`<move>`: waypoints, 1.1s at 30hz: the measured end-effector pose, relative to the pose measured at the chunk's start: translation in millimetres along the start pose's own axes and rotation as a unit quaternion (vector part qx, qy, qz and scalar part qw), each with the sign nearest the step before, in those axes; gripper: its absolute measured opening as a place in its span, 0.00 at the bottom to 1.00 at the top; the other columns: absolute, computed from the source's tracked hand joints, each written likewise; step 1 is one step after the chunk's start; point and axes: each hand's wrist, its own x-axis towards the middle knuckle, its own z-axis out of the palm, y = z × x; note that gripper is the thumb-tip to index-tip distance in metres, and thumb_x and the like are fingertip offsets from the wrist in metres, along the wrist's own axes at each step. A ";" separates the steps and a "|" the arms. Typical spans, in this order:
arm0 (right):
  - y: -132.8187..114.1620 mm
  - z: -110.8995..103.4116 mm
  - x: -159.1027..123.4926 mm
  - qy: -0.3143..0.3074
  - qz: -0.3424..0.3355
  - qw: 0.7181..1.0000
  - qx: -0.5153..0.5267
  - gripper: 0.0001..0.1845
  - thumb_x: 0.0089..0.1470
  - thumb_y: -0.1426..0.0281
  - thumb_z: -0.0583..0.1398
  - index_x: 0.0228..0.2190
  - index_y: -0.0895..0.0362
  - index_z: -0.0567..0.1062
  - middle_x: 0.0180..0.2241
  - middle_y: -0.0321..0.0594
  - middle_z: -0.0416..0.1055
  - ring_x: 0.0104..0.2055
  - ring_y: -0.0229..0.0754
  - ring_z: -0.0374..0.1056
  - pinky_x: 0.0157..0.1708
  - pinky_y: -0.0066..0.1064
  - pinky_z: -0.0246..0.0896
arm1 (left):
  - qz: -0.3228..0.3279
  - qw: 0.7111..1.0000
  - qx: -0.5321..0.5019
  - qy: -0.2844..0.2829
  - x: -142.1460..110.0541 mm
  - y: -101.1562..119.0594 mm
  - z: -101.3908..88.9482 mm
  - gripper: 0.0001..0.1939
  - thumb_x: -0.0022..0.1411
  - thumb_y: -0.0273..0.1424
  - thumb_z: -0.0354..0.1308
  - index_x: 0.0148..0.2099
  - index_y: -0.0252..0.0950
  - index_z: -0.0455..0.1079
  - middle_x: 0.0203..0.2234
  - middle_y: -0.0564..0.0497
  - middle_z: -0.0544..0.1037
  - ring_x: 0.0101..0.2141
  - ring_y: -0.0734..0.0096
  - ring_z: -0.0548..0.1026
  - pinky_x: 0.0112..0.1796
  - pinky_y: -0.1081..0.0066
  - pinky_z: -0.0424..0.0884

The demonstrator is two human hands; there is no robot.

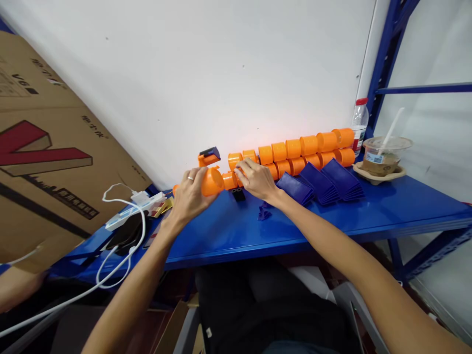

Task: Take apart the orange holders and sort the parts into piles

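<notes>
Left hand (191, 192) grips an orange cup (213, 181); right hand (255, 180), fingers bent; carton (51, 147) (marked "V6").

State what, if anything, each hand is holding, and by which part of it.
The left hand holds an orange cup by its side wall. The right hand has its fingertips by the rows of cups; whether it holds anything cannot be told.
</notes>
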 end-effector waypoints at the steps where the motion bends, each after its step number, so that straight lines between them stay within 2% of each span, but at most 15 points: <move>1: 0.5 0.2 0.1 0.001 0.010 1.000 0.001 0.18 0.75 0.64 0.50 0.51 0.58 0.77 0.51 0.48 0.78 0.47 0.46 0.77 0.42 0.33 0.65 | 0.018 1.000 -0.002 -0.005 -3.0 10.4 -2.7 0.34 0.64 0.42 0.63 0.68 0.39 0.61 0.61 0.36 0.72 0.62 0.43 0.69 0.59 0.51 0.70; 6: 7.0 -1.8 0.9 -0.021 0.044 0.999 -0.020 0.21 0.75 0.58 0.51 0.56 0.59 0.73 0.55 0.51 0.78 0.51 0.51 0.77 0.43 0.35 0.68 | 0.115 0.993 -0.006 -0.029 -12.8 46.3 -3.8 0.32 0.64 0.41 0.64 0.67 0.39 0.65 0.56 0.35 0.77 0.58 0.41 0.72 0.56 0.48 0.73; 10: 7.6 -3.7 1.0 -0.061 0.053 0.994 -0.071 0.22 0.76 0.58 0.47 0.54 0.60 0.72 0.52 0.53 0.79 0.51 0.53 0.77 0.43 0.36 0.68 | 0.201 0.978 0.008 0.051 -17.9 55.4 0.0 0.32 0.63 0.39 0.66 0.65 0.34 0.67 0.51 0.34 0.80 0.55 0.36 0.73 0.56 0.41 0.71; 12: 6.0 -4.4 1.1 -0.070 0.059 0.992 -0.083 0.22 0.76 0.58 0.47 0.54 0.60 0.71 0.52 0.54 0.79 0.52 0.53 0.77 0.43 0.36 0.68 | 0.228 0.970 0.001 0.082 -21.0 57.5 -1.1 0.33 0.62 0.38 0.67 0.65 0.33 0.66 0.51 0.34 0.80 0.54 0.35 0.73 0.54 0.41 0.73; 15: 4.5 -5.7 1.7 -0.088 0.070 0.990 -0.082 0.21 0.76 0.60 0.46 0.54 0.60 0.70 0.50 0.54 0.81 0.49 0.53 0.78 0.41 0.36 0.67 | 0.228 0.968 -0.062 0.086 -27.5 60.8 -4.6 0.33 0.63 0.39 0.68 0.66 0.36 0.65 0.53 0.35 0.79 0.56 0.38 0.73 0.52 0.46 0.75; 17: 4.9 -6.6 2.0 -0.095 0.081 0.989 -0.079 0.21 0.76 0.61 0.45 0.56 0.61 0.68 0.47 0.53 0.82 0.46 0.53 0.79 0.39 0.35 0.66 | 0.185 0.964 -0.174 0.072 -30.4 62.4 -3.8 0.34 0.65 0.43 0.67 0.67 0.39 0.64 0.57 0.36 0.76 0.58 0.42 0.73 0.55 0.47 0.74; 18: 5.2 -7.0 2.0 -0.094 0.086 0.989 -0.078 0.21 0.76 0.61 0.45 0.57 0.61 0.68 0.46 0.53 0.82 0.46 0.53 0.79 0.38 0.35 0.65 | 0.140 0.955 -0.251 0.071 -30.3 62.7 -1.5 0.34 0.66 0.46 0.66 0.68 0.40 0.62 0.59 0.36 0.74 0.59 0.44 0.74 0.56 0.47 0.74; 20: 4.8 -7.6 1.3 -0.084 0.092 0.989 -0.080 0.21 0.76 0.61 0.46 0.58 0.62 0.66 0.45 0.53 0.82 0.46 0.54 0.79 0.38 0.36 0.65 | 0.003 0.908 -0.410 0.085 -25.2 62.9 7.2 0.34 0.69 0.51 0.61 0.69 0.41 0.60 0.61 0.36 0.72 0.58 0.49 0.75 0.55 0.50 0.75; 22: 2.1 -7.5 -0.2 -0.076 0.088 0.990 -0.082 0.21 0.76 0.61 0.46 0.58 0.62 0.66 0.46 0.54 0.82 0.46 0.53 0.79 0.39 0.35 0.64 | -0.153 0.828 -0.532 0.087 -13.6 63.5 18.9 0.32 0.69 0.55 0.58 0.65 0.40 0.63 0.56 0.38 0.76 0.53 0.54 0.79 0.51 0.56 0.77; 23: 0.0 -7.1 -1.0 -0.077 0.083 0.990 -0.082 0.21 0.76 0.61 0.46 0.57 0.62 0.66 0.46 0.54 0.82 0.47 0.53 0.79 0.39 0.35 0.64 | -0.205 0.780 -0.589 0.052 -6.1 64.3 24.7 0.31 0.68 0.57 0.57 0.60 0.39 0.66 0.50 0.40 0.78 0.49 0.55 0.80 0.47 0.59 0.77; 25: -4.5 -6.0 -2.6 -0.089 0.068 0.990 -0.086 0.20 0.76 0.61 0.47 0.56 0.61 0.67 0.48 0.54 0.81 0.48 0.52 0.78 0.39 0.34 0.64 | -0.244 0.685 -0.685 -0.042 9.6 67.0 34.0 0.29 0.67 0.58 0.58 0.51 0.36 0.71 0.39 0.43 0.80 0.40 0.57 0.81 0.40 0.64 0.77; 27: -7.1 -4.9 -3.4 -0.103 0.047 0.989 -0.095 0.19 0.76 0.61 0.47 0.55 0.61 0.68 0.49 0.54 0.81 0.50 0.52 0.77 0.39 0.34 0.65 | -0.255 0.614 -0.740 -0.098 22.9 70.4 39.2 0.24 0.66 0.54 0.62 0.42 0.36 0.72 0.28 0.47 0.78 0.29 0.64 0.78 0.31 0.69 0.73; 29: -6.6 -4.5 -3.0 -0.104 0.026 0.988 -0.112 0.20 0.76 0.61 0.47 0.54 0.60 0.69 0.50 0.55 0.79 0.52 0.52 0.76 0.40 0.34 0.65 | -0.276 0.580 -0.760 -0.102 32.0 72.9 41.0 0.21 0.67 0.49 0.63 0.34 0.36 0.70 0.19 0.53 0.71 0.20 0.72 0.69 0.23 0.73 0.66; 31: -3.4 -4.6 -1.8 -0.100 0.010 0.986 -0.132 0.21 0.77 0.62 0.44 0.53 0.61 0.70 0.50 0.56 0.79 0.52 0.52 0.76 0.40 0.34 0.65 | -0.294 0.570 -0.762 -0.089 38.2 72.9 41.4 0.19 0.70 0.44 0.60 0.31 0.37 0.68 0.16 0.56 0.65 0.16 0.76 0.62 0.20 0.74 0.61; 33: 0.5 -3.8 -0.1 -0.108 -0.006 0.983 -0.148 0.22 0.77 0.64 0.43 0.51 0.62 0.71 0.48 0.57 0.79 0.50 0.52 0.76 0.39 0.35 0.65 | -0.302 0.575 -0.756 -0.087 43.4 69.2 42.5 0.17 0.72 0.39 0.56 0.31 0.36 0.68 0.16 0.56 0.66 0.15 0.77 0.61 0.19 0.76 0.60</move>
